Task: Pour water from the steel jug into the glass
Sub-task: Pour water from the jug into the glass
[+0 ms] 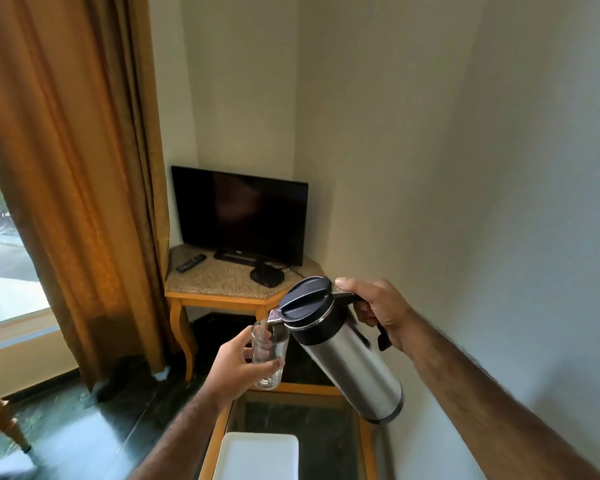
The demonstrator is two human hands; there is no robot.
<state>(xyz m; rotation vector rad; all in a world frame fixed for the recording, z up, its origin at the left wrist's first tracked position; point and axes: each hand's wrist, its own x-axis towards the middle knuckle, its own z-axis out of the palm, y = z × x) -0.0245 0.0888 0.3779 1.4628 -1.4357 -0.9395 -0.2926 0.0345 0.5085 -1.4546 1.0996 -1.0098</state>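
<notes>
My right hand (378, 311) grips the black handle of the steel jug (347, 355), which has a black lid and is tilted to the left, spout over the glass. My left hand (238, 363) holds the clear glass (269, 358) upright in the air, its rim right under the spout. A thin stream seems to run from the spout into the glass, and a little water sits at the glass's bottom. Both are held above the far end of a glass-topped wooden table (309, 389).
A white tray (257, 455) lies on the table below my arms. Beyond stands a corner table (219, 285) with a television (239, 216), a remote (191, 263) and a small black box (267, 273). A brown curtain (73, 168) hangs at the left; a wall is close on the right.
</notes>
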